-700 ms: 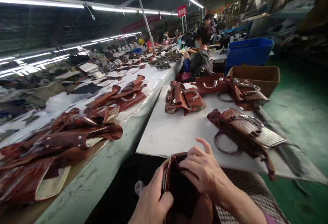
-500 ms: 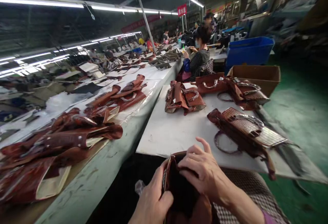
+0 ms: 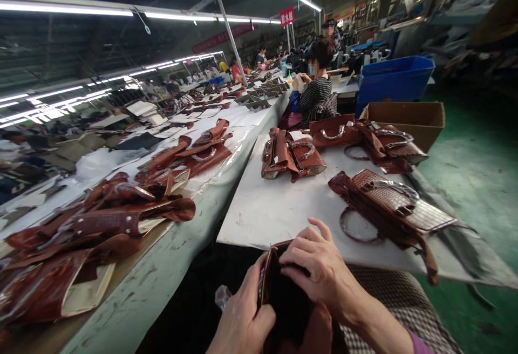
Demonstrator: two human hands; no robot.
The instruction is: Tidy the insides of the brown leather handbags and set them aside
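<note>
A brown leather bag (image 3: 319,328) with a dark inside sits on my lap, its mouth facing up. My left hand (image 3: 247,305) grips the bag's left edge, thumb inside and fingers on the outer side. On the far edge, my right hand (image 3: 315,267) pinches the rim, with its fingertips partly inside the mouth and one finger raised. The bag's lower part is cut off by the bottom of the view. Just beyond my hands is a white-topped table (image 3: 259,213). A crocodile-patterned brown handbag (image 3: 388,208) with wrapped handles lies on it to the right.
More brown handbags (image 3: 291,154) lie at the table's far end. Brown bag pieces (image 3: 105,224) are heaped on the long bench at left. A cardboard box (image 3: 408,122) and a blue bin (image 3: 392,81) stand beyond. A seated co-worker (image 3: 318,92) in stripes is ahead.
Both hands keep almost the same hold on the bag. The view has shifted very slightly; nothing has been let go.
</note>
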